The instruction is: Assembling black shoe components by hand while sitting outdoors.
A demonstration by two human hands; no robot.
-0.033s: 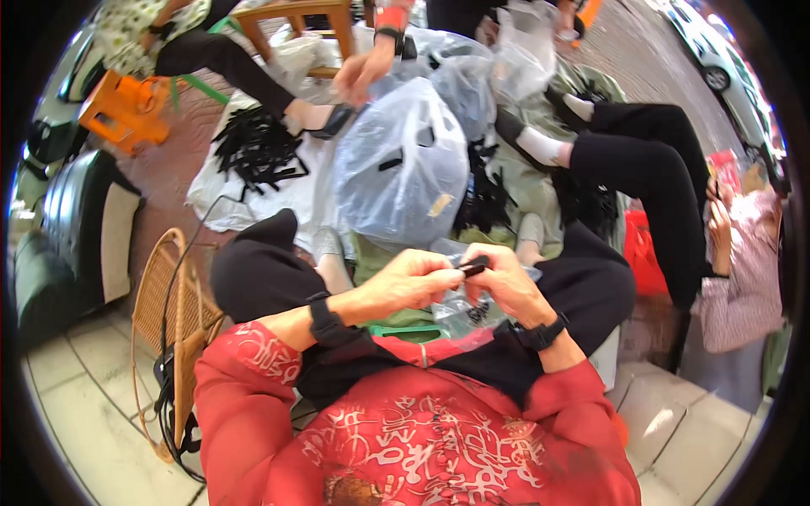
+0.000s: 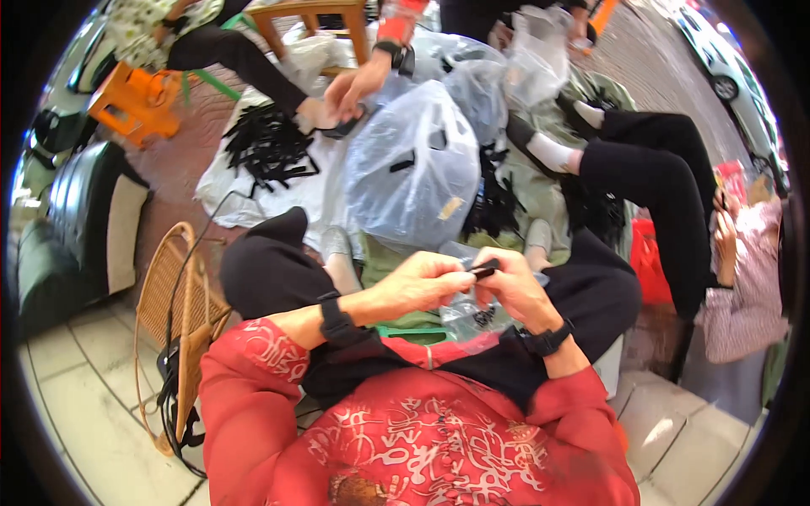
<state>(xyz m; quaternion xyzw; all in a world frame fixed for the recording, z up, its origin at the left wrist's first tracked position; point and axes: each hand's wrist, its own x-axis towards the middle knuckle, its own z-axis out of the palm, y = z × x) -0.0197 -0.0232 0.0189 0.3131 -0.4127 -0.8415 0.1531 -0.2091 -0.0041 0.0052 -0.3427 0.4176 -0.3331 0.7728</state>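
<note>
Over my lap, my left hand (image 2: 422,282) and my right hand (image 2: 512,282) meet with fingers closed on a small black strip (image 2: 484,268). Its exact kind is too small to make out. Just below them a clear plastic bag (image 2: 472,325) with small dark bits inside rests between my legs. Beyond my hands stands a large, full translucent plastic bag (image 2: 413,173) with a few black pieces showing on it. Piles of black strips lie to its left (image 2: 268,145) and right (image 2: 492,198).
A co-worker's hand (image 2: 350,91) reaches down beside the big bag. Other people's legs (image 2: 650,169) stretch in from the right. A wicker chair (image 2: 173,320) with a black cable stands at my left, an orange stool (image 2: 135,103) farther off. A red bag (image 2: 648,261) sits right.
The whole scene sits slightly lower and farther right in the picture. The co-worker's hand has come down a little toward the foot. My hands keep the same hold on the black strip.
</note>
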